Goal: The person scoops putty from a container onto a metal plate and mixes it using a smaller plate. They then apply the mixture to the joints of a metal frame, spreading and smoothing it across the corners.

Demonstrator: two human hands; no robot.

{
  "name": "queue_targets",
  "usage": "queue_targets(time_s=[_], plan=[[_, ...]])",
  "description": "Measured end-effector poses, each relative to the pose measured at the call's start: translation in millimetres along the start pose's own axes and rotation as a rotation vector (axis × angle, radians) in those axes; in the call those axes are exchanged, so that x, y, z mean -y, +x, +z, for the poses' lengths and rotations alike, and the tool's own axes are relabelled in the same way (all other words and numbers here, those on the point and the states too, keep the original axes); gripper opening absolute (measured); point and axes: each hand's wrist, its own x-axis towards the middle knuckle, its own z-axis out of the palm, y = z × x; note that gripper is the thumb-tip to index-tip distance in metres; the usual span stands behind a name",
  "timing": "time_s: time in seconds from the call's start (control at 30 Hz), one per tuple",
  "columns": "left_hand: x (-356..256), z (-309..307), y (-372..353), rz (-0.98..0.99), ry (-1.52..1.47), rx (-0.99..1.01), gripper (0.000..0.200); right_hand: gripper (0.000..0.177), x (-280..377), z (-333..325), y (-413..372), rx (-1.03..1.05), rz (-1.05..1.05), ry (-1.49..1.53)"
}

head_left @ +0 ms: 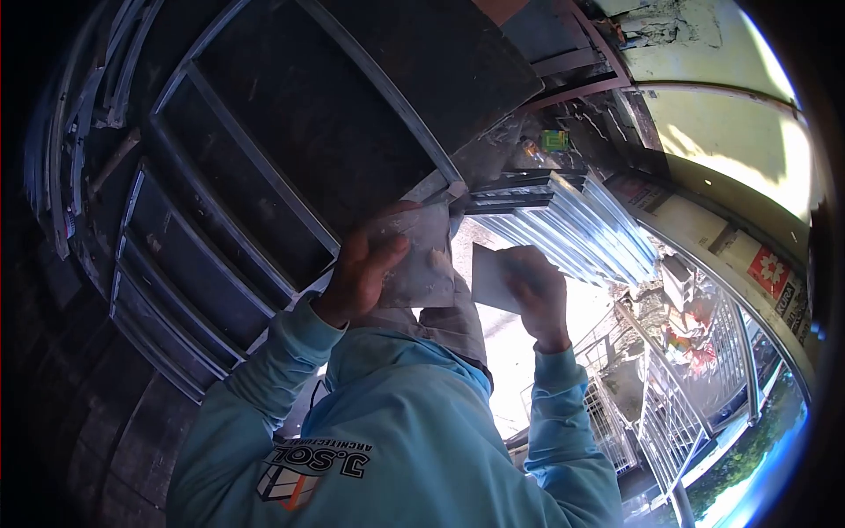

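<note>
My left hand point(365, 268) grips a flat, greyish rectangular plate point(421, 264) by its left side, with the thumb lying over its face. To the right, my right hand point(537, 290) is closed on a smaller pale rectangular plate point(495, 280), whose left edge points toward the first. A narrow gap separates the two plates. Both are held in front of my body, above my legs. The far end of the left plate lies near the corner of a metal frame point(456, 189); whether they touch, I cannot tell.
Metal framing bars point(238, 141) cross a dark surface point(290, 97) at the left. Stacked metal profiles point(572, 224) lie beyond my right hand. White railings point(669, 414) stand at the lower right, and a yellowish wall point(722, 132) is at the upper right.
</note>
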Motion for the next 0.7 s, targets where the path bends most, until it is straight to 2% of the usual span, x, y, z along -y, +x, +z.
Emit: queue_targets(time_s=[0.03,0.17,0.33,0.4,0.47,0.5,0.53,0.6,0.63,0.67,0.7], plan=[[3,-3,1,0.134,0.292,-0.007,0.039,0.021,21,4,1,-0.001,-0.111,-0.133],[1,5,-1,0.149,0.293,-0.024,0.039,0.033,52,20,3,0.033,-0.404,-0.522],[6,9,-5,0.224,0.351,-0.065,0.037,0.031,47,32,12,0.042,-0.456,-0.621],[4,12,-8,0.158,0.369,-0.014,0.037,0.031,44,34,16,-0.007,-0.437,-0.639],[1,13,-16,0.093,0.386,0.036,0.036,0.030,39,33,23,-0.086,-0.398,-0.610],[0,13,-23,0.025,0.479,0.107,0.038,0.028,41,29,27,-0.100,-0.305,-0.549],[-1,11,-25,-0.043,0.572,0.179,0.039,0.024,41,29,31,-0.139,-0.167,-0.384],[6,0,-26,-0.031,0.557,0.142,0.039,0.027,28,21,37,-0.143,-0.011,-0.159],[7,-5,-26,-0.011,0.547,0.108,0.039,0.032,27,20,41,-0.173,0.349,0.133],[7,-10,-26,-0.013,0.545,0.108,0.039,0.032,14,21,44,-0.173,0.351,0.131],[3,-12,-23,-0.004,0.434,0.068,0.039,0.032,-8,24,45,-0.211,0.320,0.288]])
